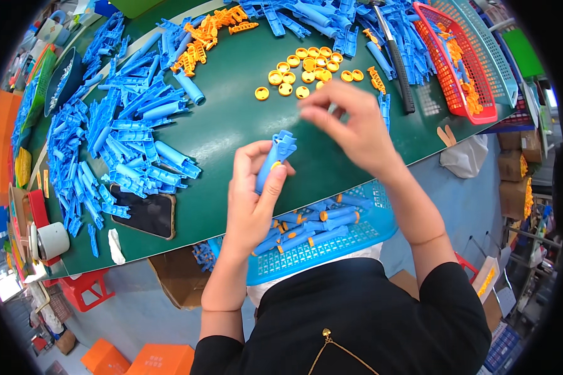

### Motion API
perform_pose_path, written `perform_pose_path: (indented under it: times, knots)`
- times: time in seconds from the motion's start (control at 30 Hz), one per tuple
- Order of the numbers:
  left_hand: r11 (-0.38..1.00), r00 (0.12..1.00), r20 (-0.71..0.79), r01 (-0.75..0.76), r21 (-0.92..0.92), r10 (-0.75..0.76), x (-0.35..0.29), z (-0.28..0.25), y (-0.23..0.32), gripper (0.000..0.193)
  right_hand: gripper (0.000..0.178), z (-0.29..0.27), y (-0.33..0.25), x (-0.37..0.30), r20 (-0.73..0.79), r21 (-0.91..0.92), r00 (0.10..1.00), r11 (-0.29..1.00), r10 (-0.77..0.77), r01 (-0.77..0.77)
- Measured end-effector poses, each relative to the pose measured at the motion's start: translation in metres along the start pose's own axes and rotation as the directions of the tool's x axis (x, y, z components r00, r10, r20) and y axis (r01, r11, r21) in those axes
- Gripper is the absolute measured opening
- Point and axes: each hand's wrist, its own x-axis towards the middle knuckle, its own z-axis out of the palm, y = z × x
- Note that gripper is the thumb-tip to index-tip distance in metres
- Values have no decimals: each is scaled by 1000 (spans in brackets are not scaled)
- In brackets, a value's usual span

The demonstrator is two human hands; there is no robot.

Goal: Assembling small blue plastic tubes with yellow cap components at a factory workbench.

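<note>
Fingers of the left hand curl round a blue tube, which tilts over the near part of the green table. The right hand hangs to its right, near the orange caps, thumb and forefinger bent close together; blur hides whether they hold anything. Nearer the body, a blue basket holds several tubes with orange ends.

Slightly blurry right fingers
</note>
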Motion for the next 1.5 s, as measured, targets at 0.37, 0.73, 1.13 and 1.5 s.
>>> perform_pose_path:
  times: [0.37,0.73,1.13,1.5]
  knots:
    - [659,882,-139,-223,718,450,-10,-16,44,25,24,1,24,8,9,-456,974,866,-227,206]
    - [758,867,-183,-281,589,463,5,-7,0,23,30,12,26,-4,120,-449,932,818,-343,359]
    - [664,815,-112,-374,648,569,11,-5,-3,22,33,28,-34,-7,167,-123,866,862,-471,492]
    - [945,974,224,110,-309,-40,0,-29,14,69,28,26,-39,-7,205,-134,872,870,-444,474]
